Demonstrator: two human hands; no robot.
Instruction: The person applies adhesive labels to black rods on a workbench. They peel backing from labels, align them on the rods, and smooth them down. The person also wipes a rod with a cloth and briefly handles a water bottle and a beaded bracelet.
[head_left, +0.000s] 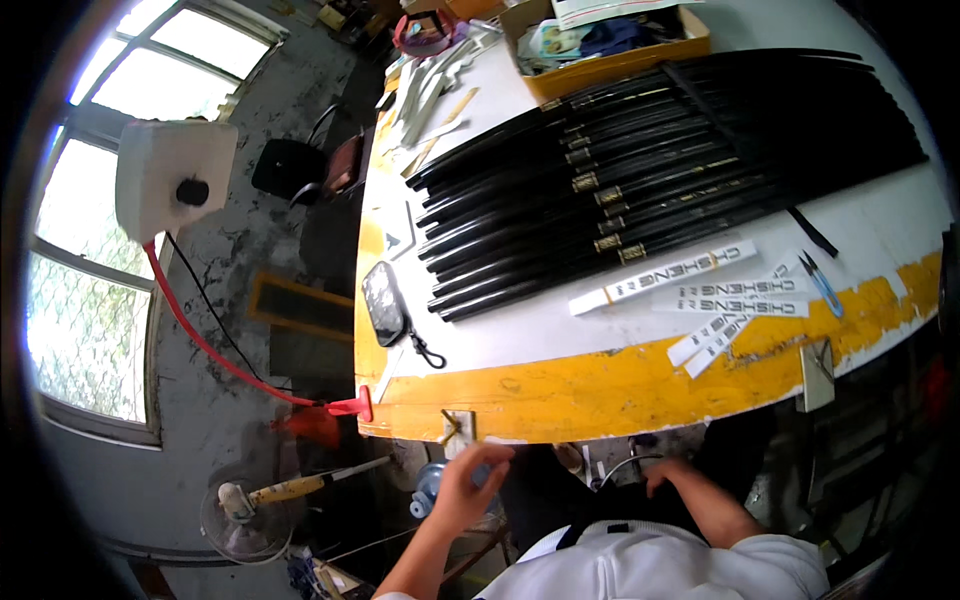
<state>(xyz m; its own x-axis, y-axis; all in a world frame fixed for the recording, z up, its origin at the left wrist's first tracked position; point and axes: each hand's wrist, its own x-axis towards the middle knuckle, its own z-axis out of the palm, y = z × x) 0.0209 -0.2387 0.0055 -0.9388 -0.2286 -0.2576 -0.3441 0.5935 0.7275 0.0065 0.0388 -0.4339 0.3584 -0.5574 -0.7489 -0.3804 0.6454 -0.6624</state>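
My left hand (470, 487) is at the table's near edge, next to a small pale block (459, 431) fixed to the rim. Its fingers are bent, the thumb stands apart from them, and I see nothing between them. Lower and to the right, my right hand (668, 471) hangs loosely by my lap, fingers pointing down, with no object visible in it. On the table lie many glossy black poles (540, 215) in a wide row, with gold markings and a dark strap (700, 100) across them. In front of them are a bundle of printed white strips (665, 277) and loose printed strips (712, 342).
Blue tweezers (823, 287) lie right of the strips. A black-cased phone (383, 303) with a cord lies at left. An open yellow carton (612, 55) stands behind. A red-armed lamp (178, 180) is clamped at the left corner; a fan (245, 512) stands below.
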